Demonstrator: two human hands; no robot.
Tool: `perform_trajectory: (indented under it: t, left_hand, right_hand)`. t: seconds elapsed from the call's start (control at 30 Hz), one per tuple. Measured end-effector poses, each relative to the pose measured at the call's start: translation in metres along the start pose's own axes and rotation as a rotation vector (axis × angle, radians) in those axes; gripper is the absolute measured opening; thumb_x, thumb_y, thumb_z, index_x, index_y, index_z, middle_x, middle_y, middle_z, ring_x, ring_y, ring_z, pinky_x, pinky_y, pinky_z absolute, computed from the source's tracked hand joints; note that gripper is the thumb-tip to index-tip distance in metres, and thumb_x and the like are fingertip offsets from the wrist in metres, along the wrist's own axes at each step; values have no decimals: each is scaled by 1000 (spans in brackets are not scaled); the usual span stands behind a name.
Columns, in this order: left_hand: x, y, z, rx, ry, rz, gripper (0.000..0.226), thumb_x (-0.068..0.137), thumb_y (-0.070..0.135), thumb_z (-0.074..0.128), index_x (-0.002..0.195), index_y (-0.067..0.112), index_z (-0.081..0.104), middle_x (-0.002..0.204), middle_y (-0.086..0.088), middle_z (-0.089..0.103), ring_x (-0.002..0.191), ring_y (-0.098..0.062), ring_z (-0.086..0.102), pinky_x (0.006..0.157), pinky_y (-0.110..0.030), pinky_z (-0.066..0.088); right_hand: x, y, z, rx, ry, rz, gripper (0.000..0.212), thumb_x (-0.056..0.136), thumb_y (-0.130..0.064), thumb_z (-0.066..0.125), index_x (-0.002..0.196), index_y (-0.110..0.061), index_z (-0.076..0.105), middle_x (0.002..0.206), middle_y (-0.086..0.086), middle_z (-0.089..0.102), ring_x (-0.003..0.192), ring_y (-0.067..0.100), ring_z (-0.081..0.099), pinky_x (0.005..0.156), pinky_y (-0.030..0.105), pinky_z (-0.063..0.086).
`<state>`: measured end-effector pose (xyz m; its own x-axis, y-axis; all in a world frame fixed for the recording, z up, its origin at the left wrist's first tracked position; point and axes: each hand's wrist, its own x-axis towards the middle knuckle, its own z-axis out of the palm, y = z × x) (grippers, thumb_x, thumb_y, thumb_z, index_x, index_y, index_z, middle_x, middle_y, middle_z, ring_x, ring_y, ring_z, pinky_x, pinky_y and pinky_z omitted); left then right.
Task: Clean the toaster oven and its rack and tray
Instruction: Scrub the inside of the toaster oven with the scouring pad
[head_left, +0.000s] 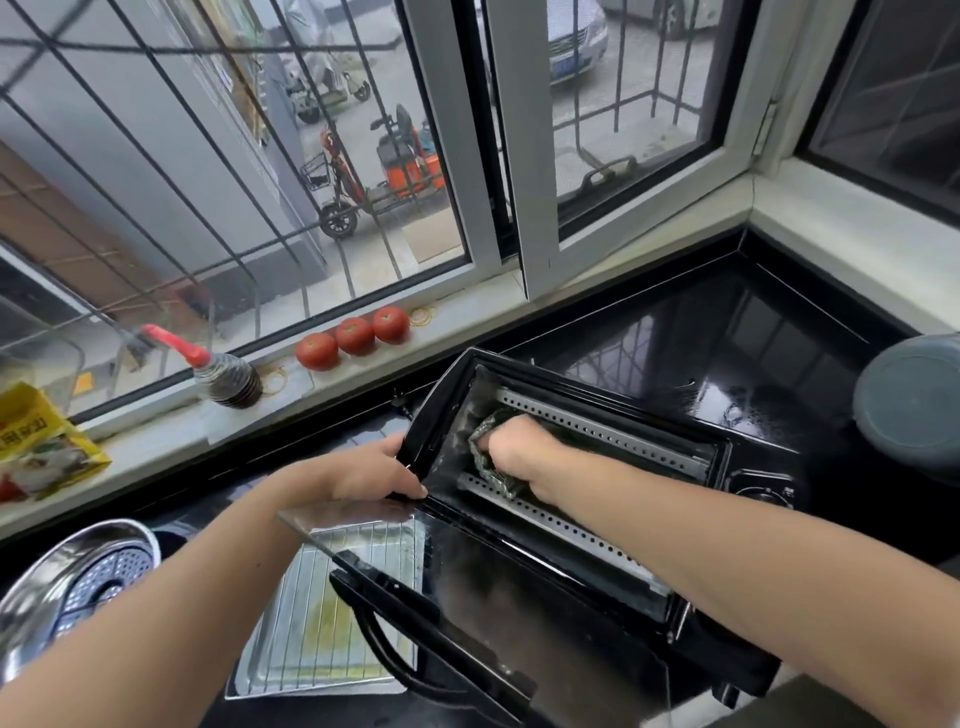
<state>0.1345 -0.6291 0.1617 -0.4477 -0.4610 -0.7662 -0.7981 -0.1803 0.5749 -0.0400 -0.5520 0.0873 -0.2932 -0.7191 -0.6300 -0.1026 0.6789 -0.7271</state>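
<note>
Head: right hand (511, 454) grips cloth (485, 457) inside toaster oven (571, 525); left hand (376, 470) steadies.

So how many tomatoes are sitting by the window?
3. They sit in a row on the window sill: the left tomato, the middle tomato and the right tomato. None seems hidden.

Three tomatoes (355, 335) are sitting in a row on the windowsill (467, 312), with a red-capped sauce bottle (228, 382) lying towards its left end and a yellow packet (41, 447) at its far left. A steel pot (78, 582) is standing at the counter's left edge.
</note>
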Motion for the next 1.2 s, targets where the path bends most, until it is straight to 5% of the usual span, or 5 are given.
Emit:
perform_trajectory:
  t: [0.37,0.53,0.87,1.0,1.2]
  left_hand:
    - [-4,3,0,116,-24,11,59,96,-4,57,132,39,39,131,-21,65,116,-37,68,100,-55,53]
    - [-7,1,-1,106,-16,18,53,94,-4,57,134,29,47,122,-22,68,98,-30,65,101,-59,51]
    - [-6,0,-1,109,-45,47,42,94,-7,54,122,24,52,121,-18,66,101,-27,71,95,-52,58]
    - [-2,-4,-2,110,-75,14,45,95,-12,53,133,12,47,118,-14,58,98,-24,65,78,-32,61]
    - [8,-5,-5,88,-72,-9,51,92,-13,54,135,11,41,120,-17,54,93,-24,64,65,-27,58]
  right_hand:
    - [19,13,6,95,-90,244,58,87,12,49,141,-4,41,154,18,30,143,41,26,116,50,26]
    - [27,12,6,449,123,256,25,92,7,34,98,-9,52,86,9,47,77,18,44,70,26,39]
    - [37,13,24,922,241,139,35,108,-17,29,113,-15,63,91,1,66,80,14,57,68,27,43]
    - [37,15,19,998,288,211,33,106,-11,32,81,-15,55,76,3,53,62,11,44,54,22,38]
    - [34,15,15,1066,255,215,44,98,12,30,131,-8,53,88,3,54,75,11,47,76,26,40]
